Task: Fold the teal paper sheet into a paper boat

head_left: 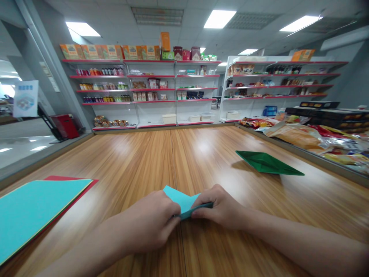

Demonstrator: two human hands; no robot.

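Both hands sit low on the table (201, 154), close to its near edge, with a folded teal paper (182, 201) caught between them. The left hand (152, 221) curls shut, its fingertips pinching the paper's near left end; the right hand (221, 207) presses down with thumb and fingers closed over the right end. So each grip is closed on the same paper.

The paper's long axis runs side to side, from one hand to the other, along a dark folded edge that lies flat on the wood. One pointed corner sticks up and away from the hands, tilted a little to the left.

Beyond the right hand, well apart and further right, lies a green folded paper (266, 162), its long axis slanting away to the left. Off to the left of the left hand, a stack of sheets (34, 211) rests at the table edge, teal on top with red showing beneath. Between these the wood is bare, running far ahead of the hands to the back edge. Shelves (173, 88) stand beyond it, and snack bags (300, 134) lie past the raised right border.
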